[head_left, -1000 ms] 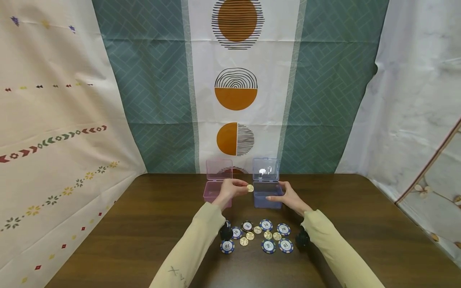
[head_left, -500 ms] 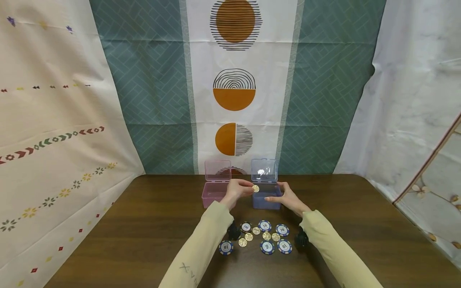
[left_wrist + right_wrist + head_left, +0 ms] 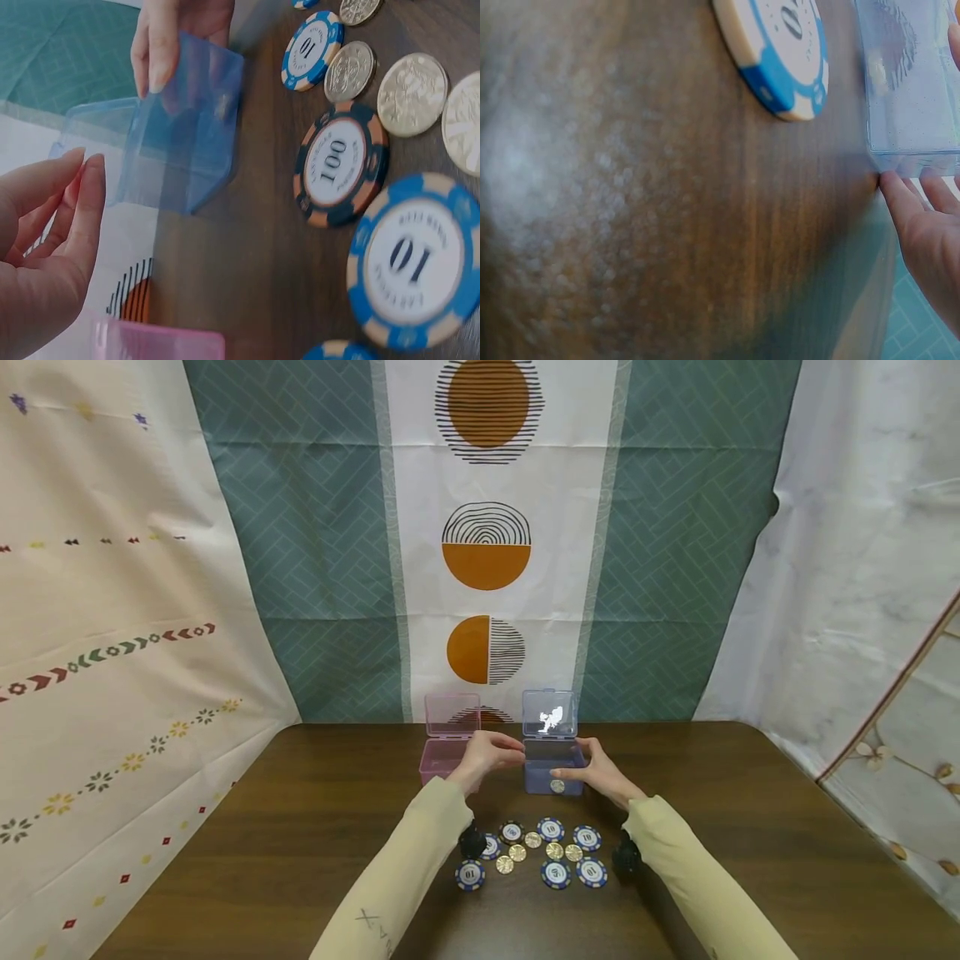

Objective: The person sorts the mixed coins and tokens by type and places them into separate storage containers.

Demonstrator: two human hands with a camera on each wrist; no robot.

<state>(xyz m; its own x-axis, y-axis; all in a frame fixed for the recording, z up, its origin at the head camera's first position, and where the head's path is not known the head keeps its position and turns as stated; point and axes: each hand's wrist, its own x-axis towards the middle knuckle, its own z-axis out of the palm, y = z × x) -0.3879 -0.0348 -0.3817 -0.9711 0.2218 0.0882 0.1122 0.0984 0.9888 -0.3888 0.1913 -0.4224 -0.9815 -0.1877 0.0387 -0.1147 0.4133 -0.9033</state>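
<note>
R hand (image 3: 606, 776) is gripping the blue plastic box (image 3: 538, 782) w/ a gold coin (image 3: 557, 786) in it. L hand (image 3: 483, 757) is empty, fingertips nearly together, just left of said box. Poker chips (image 3: 556, 874) & more coins (image 3: 505, 865) on my worktop (image 3: 337, 827) in front of it, fwiw.

Glossy, see-through plastic is seen in a blue box (image 3: 535, 782) and a pink box (image 3: 433, 767), metallic shine on gold-toned coins (image 3: 412, 95), sheened wood grain across the tabletop (image 3: 300, 835).
</note>
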